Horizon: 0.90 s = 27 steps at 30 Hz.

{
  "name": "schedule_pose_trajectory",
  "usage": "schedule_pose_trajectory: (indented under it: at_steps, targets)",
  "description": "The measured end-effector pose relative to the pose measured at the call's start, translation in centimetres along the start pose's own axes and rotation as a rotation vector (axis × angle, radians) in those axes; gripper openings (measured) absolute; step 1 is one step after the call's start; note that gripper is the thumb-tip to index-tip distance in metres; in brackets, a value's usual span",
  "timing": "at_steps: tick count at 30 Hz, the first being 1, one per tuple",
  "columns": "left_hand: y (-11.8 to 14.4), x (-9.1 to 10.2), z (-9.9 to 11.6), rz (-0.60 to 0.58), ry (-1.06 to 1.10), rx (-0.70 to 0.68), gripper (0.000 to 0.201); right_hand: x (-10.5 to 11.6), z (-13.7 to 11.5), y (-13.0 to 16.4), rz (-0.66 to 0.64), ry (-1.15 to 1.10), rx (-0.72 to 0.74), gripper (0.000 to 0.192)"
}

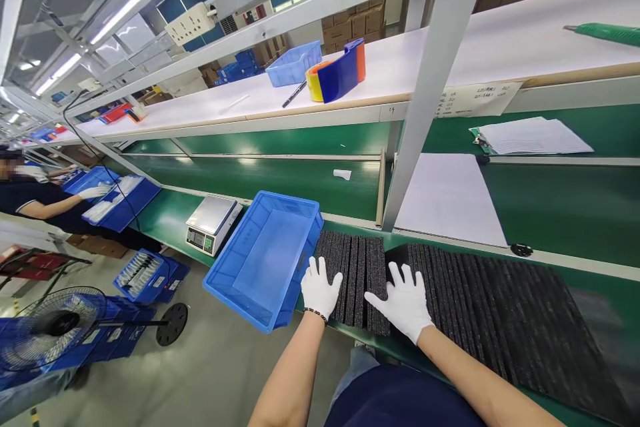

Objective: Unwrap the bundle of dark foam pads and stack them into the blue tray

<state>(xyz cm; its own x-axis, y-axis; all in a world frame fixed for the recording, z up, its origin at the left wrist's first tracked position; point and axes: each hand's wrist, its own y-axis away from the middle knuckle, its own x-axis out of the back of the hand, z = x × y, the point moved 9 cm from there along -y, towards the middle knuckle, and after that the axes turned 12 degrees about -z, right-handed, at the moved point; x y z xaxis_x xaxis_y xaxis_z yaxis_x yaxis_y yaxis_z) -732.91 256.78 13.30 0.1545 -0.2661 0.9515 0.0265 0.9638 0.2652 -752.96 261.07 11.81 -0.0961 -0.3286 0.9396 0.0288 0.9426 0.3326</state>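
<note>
Hands, left (320, 288) and right (404, 303), spread flat on ribbed, probably foam strips (356, 273).

- The dark foam strips (357, 280) lie partly under both gloved hands, so their near ends are hidden.
- The larger dark mat (510, 320) runs off the lower right of the frame.
- The co-worker (30, 197) at far left is cut by the edge, face blurred.
- Writing on the paper label (475, 99) is too small to read.
- The scale's display (200, 239) is unreadable.
- The green tool (607, 33) at upper right is cut off.
</note>
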Motion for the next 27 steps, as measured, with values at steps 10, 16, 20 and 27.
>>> schedule_pose_trajectory:
  at_steps: [10,16,20,27]
  targets:
    - [-0.2,-0.3,-0.2,-0.094,-0.020,0.038,0.069,-0.4,0.4,0.7,0.194,-0.053,0.110,0.052]
    - [-0.4,-0.2,-0.3,-0.128,0.035,0.032,0.072,0.5,-1.2,0.7,0.132,-0.072,0.137,0.047]
    - [-0.4,-0.4,0.0,-0.153,0.093,0.017,0.077,0.3,-3.1,-0.5,0.050,-0.066,0.074,0.070]
    - [-0.4,-0.6,0.7,-0.192,0.161,-0.012,0.081,0.2,-4.5,-0.9,0.018,-0.022,0.053,0.079]
